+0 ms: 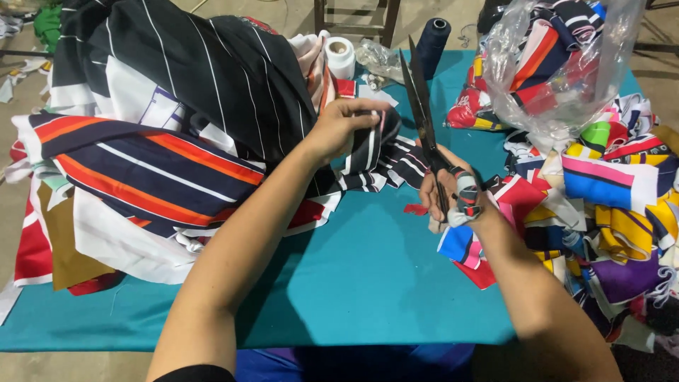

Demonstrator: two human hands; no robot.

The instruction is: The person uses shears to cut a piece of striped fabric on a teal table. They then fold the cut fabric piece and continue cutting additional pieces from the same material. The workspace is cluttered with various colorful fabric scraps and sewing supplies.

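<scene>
- Two bare forearms came up from the bottom edge, nearest the cam, over a teal table cover [368, 283].
- Left hand [344, 127], centre-top of frame, was closed in a pinch on 1 strip of black fabric w/ white stripes [375, 152]; thumb on top, fingers curled under.
- Right hand [447, 192], just right of centre, was gripping 1 pair of black scissors [423, 113]; handle wrapped in striped cloth, fingers through it. Blades pointed up toward top of frame, nearly together; couldn't tell if fully closed.
- Striped strip sat between the 2 hands, just left of the scissor blades, trailing onto the cover.
- Left half of frame: 1 big heap of fabric [148, 155], navy/black w/ white, orange & red stripes, plus white & brown pieces at lower left.
- Right edge: 1 pile of bright offcuts [615, 212], yellow, blue, pink, purple, red. A few scraps lay under the right wrist.
- Upper right: 1 clear plastic bag [559, 64] stuffed w/ more coloured pieces, resting above the offcuts.
- Top centre: 2 thread spools, 1 white [340, 56] & 1 dark navy [433, 42], near each other, behind the scissor tips.
- 1 small crumpled clear wrapper [378, 60] lay between the spools.
- Wooden chair legs [353, 21] at top centre, beyond the table.
</scene>
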